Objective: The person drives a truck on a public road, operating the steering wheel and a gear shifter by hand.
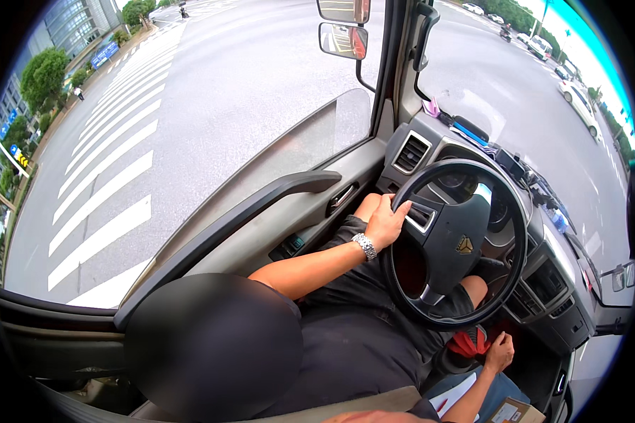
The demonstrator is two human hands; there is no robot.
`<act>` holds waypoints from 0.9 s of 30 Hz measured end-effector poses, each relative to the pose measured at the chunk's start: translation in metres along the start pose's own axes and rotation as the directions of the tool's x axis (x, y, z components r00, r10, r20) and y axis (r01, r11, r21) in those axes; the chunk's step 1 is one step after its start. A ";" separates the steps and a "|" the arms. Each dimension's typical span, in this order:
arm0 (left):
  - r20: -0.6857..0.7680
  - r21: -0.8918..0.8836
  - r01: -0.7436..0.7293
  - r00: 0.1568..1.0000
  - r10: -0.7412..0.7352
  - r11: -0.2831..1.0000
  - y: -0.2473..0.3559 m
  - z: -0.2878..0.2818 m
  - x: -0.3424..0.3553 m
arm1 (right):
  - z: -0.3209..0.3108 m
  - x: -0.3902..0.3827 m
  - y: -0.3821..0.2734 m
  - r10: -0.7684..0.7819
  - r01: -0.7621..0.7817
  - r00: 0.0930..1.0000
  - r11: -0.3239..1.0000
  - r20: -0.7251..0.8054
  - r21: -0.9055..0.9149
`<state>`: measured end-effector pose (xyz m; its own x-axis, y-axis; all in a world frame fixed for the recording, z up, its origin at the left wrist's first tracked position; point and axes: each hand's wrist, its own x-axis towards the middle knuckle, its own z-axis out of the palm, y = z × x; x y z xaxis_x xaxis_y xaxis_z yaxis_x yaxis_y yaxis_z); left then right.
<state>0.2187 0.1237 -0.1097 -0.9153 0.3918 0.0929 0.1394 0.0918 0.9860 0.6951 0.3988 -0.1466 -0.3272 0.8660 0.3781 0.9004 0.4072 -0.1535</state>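
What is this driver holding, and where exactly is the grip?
The left hand grips the steering wheel on its left rim. The right hand is down low by the seat; whether it holds anything cannot be told.

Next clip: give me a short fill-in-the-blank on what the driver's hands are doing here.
1. The left hand grips the rim of the black ____.
2. Its wrist wears a silver ____.
3. The right hand hangs low, off the wheel, beside something ____ in colour.
4. Outside the side window, white ____ stripes mark the road.

Missing words: steering wheel; watch; red; crosswalk
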 end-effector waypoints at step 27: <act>-0.052 -0.366 0.064 0.995 -0.089 0.928 -0.020 0.056 -0.038 | 0.039 0.043 -0.001 -0.032 0.040 0.992 0.998 -0.124 0.058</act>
<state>0.2720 0.1577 -0.1403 -0.9427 0.3336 0.0117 -0.0675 -0.2247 0.9721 0.6684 0.4472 -0.1658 -0.3176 0.8096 0.4935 0.8684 0.4574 -0.1914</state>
